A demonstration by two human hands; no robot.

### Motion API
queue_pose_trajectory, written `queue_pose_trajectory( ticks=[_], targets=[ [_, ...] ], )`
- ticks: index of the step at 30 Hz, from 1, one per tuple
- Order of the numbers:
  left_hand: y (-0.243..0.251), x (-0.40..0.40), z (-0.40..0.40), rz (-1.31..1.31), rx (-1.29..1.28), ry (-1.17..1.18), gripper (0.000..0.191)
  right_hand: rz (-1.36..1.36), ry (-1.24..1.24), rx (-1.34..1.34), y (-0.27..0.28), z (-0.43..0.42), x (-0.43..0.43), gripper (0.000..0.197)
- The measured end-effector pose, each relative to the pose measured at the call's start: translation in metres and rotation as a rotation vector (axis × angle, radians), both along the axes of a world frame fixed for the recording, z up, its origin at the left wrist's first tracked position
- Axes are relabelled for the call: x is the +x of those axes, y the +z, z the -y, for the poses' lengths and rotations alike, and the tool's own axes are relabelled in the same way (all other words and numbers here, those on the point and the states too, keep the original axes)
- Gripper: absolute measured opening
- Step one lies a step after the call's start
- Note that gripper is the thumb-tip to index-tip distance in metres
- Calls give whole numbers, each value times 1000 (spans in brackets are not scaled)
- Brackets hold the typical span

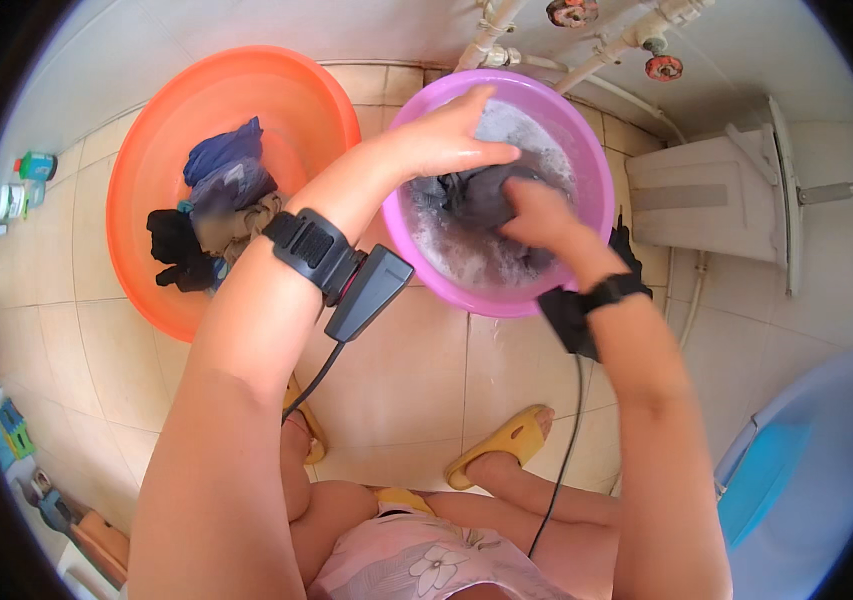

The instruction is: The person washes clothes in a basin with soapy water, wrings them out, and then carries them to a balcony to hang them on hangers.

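Note:
A purple plastic basin (604, 176) holds sudsy water and a dark grey wet cloth (479, 196). Above the cloth, my left hand (464, 139) is spread over the basin with thumb and fingers apart and nothing in it. At the cloth's right side is my right hand (539, 214), slightly blurred, with its fingertips against the fabric; whether they grip it is unclear. To the left, an orange plastic basin (122, 202) contains a blue garment (224, 154), black cloth (182, 247) and beige cloth (246, 229), partly hidden by my left forearm.
White pipes (599, 56) with red valve handles (663, 67) run along the wall behind the purple basin. A white bin-like container (704, 191) stands at right, a large light-blue tub (839, 450) at lower right. Bottles (37, 166) are at far left. Cables hang from both wrist devices.

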State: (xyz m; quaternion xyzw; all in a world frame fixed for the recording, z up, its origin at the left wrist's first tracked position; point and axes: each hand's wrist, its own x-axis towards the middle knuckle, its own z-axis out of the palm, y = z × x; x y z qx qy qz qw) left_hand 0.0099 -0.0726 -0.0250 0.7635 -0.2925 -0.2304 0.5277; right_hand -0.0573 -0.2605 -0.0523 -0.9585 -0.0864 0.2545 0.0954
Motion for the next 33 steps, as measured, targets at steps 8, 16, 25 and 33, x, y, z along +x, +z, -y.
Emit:
queue_pose_trajectory(
  ticks=[8,16,25,33],
  targets=[
    [38,-11,26,266,-82,-141,127,579,-372,795,184,15,3,44],
    [28,-42,87,303,-508,26,100,416,-592,1601,189,-26,-9,35],
    [2,-35,69,97,-490,361,46,364,-760,1949,167,-4,-32,34],
    [24,-16,64,106,-611,464,37,168,-1050,1712,74,55,-68,56]
  ],
)
